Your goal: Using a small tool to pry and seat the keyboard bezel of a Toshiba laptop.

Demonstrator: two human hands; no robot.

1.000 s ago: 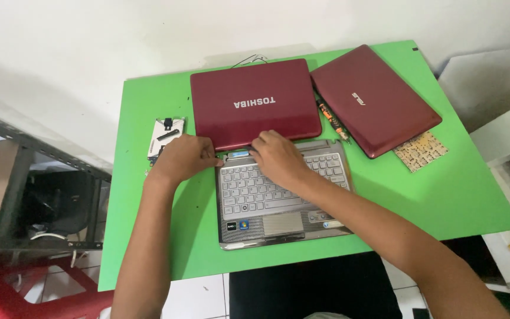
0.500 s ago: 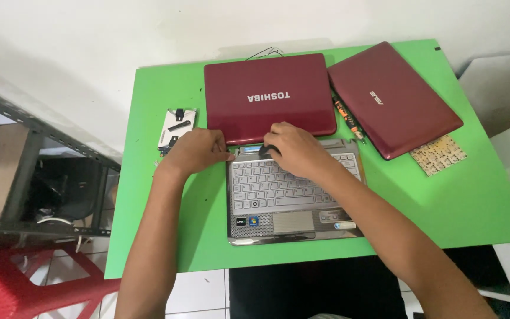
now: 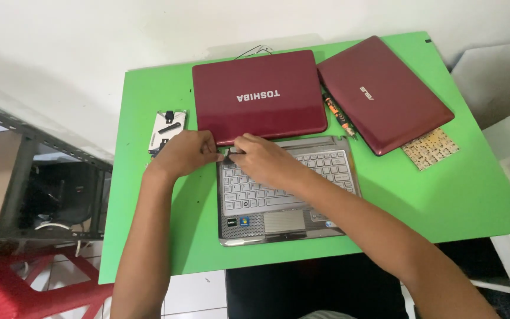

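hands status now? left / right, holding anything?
Left hand: fingers curled at the left hinge corner of the open laptop; grip cannot be told.
Right hand: fingertips pinched at the same hinge; what it holds cannot be told.

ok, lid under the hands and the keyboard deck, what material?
Lid: looks like glossy dark red plastic; soft reflections show on it. Keyboard deck: matte silver, probably painted plastic, could be metal; it shows no glare. Both hands are at the hinge.

Bright, even light, soft shadows, faint sheen on the red lid (image 3: 260, 94), sharp focus.
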